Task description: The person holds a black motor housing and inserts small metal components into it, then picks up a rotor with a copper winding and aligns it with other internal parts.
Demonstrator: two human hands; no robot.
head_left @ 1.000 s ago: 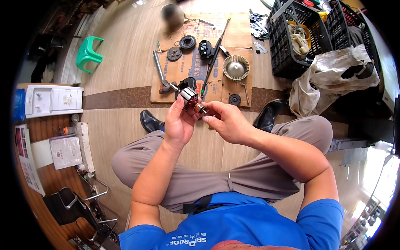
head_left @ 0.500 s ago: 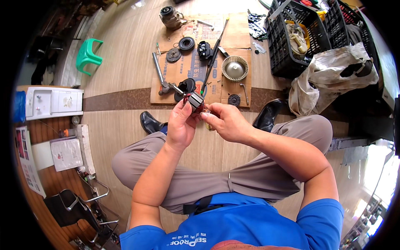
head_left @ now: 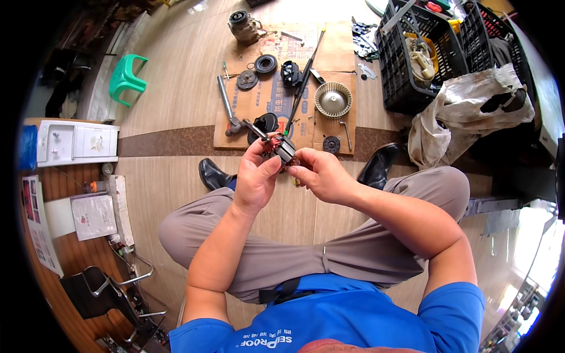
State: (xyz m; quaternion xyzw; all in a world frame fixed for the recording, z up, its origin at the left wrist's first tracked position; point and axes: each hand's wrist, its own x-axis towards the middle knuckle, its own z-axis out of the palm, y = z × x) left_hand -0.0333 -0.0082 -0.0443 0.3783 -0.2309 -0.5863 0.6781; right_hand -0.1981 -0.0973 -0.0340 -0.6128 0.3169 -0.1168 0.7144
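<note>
Between my two hands, above the near edge of the cardboard, is a motor armature (head_left: 283,150) with a dark metal core and reddish copper windings. My left hand (head_left: 259,174) is closed round its left side, thumb on the near face. At its right end my right hand (head_left: 321,173) pinches it with thumb and fingertips. A metal shaft shows at the upper left of the armature, in line with a tool lying behind it. My fingers hide the armature's lower right end. Just beyond, a round black housing (head_left: 266,122) lies on the cardboard.
The cardboard sheet (head_left: 318,50) holds a silver fan wheel (head_left: 333,99), a hammer (head_left: 226,100), a black ring (head_left: 265,63), a black connector-like block (head_left: 290,74) and a compressor-like part (head_left: 243,26). Black crates (head_left: 406,88) and a dirty white sack (head_left: 438,120) stand right; a green stool (head_left: 126,79) left.
The armature has turned in my hands and shifted slightly right, so more of its windings show at the upper left. My left thumb has moved down along it.
</note>
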